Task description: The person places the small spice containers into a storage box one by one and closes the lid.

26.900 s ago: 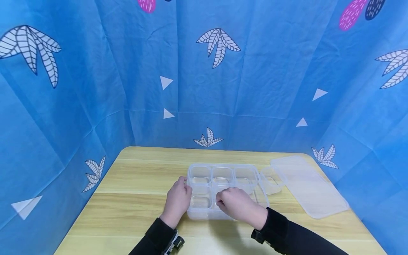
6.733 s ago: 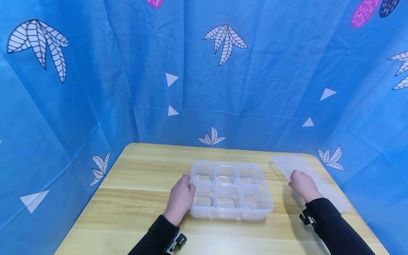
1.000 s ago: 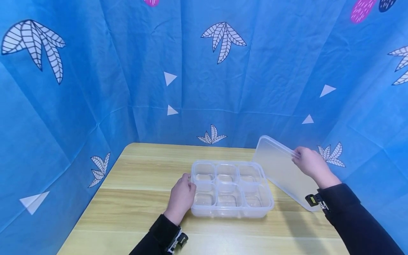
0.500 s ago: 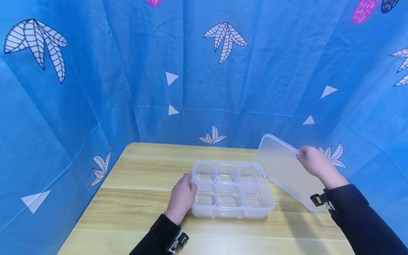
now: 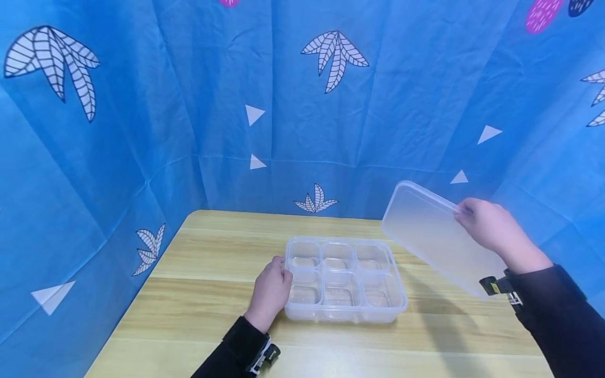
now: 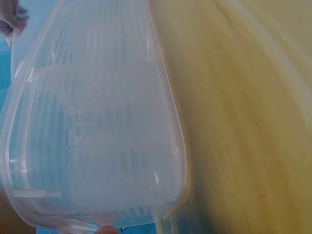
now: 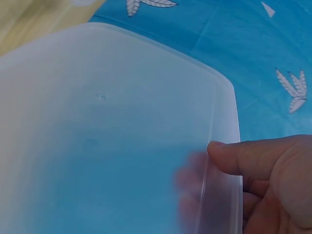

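Note:
A clear plastic storage box with several small square inner containers in two rows stands on the table. My left hand grips its left side; in the left wrist view, fingertips show at the end of the box. My right hand holds the translucent lid by its edge, tilted in the air to the right of the box. The right wrist view shows the thumb on the near face of the lid and the other fingers blurred behind it.
The wooden table has rounded far corners. A blue patterned curtain hangs behind it and along both sides. Each wrist wears a small black camera over a dark sleeve.
Earlier one inner container stood outside the box; now it is inside. The lid lay on the table, then my right hand lifted it, and it has just risen further. My left hand stays put.

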